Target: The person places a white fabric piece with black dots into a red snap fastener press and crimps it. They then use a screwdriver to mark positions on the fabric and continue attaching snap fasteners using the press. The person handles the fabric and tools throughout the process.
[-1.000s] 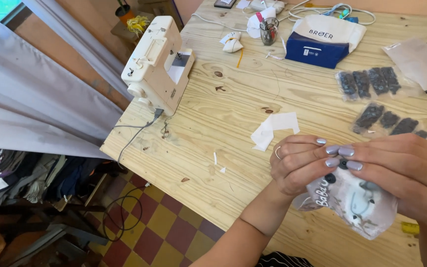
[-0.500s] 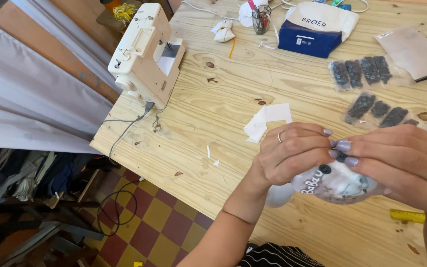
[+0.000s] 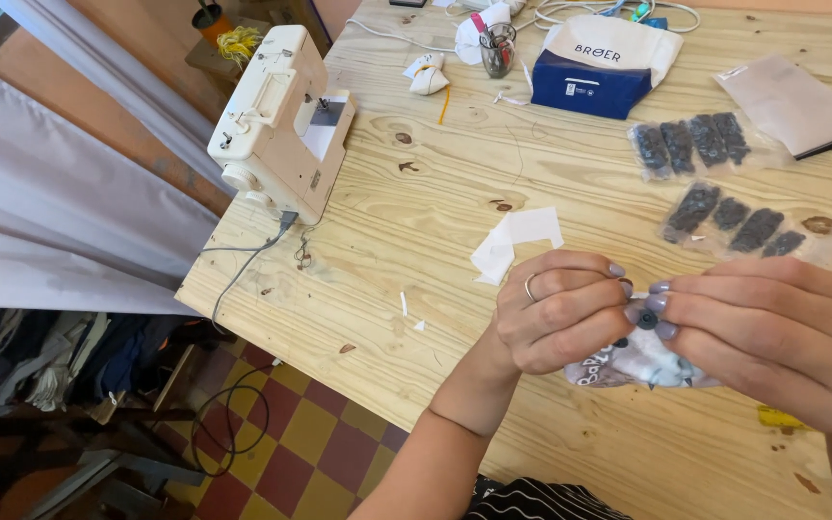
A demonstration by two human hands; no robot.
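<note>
Your left hand (image 3: 556, 313) and right hand (image 3: 772, 337) are both pinched shut on a small dark button (image 3: 647, 319), pressed against the pale fabric piece (image 3: 642, 361) bunched just beneath your fingertips. You look mid-fitting it; seating probably needs firm, square pressure.

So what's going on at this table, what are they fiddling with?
A person is working a small dark round piece onto a little printed fabric item, pinching it with the fingertips of both the left hand and right hand just above the wooden table. Clear packets of dark pieces lie just beyond, with a white sewing machine at the table's left edge.
</note>
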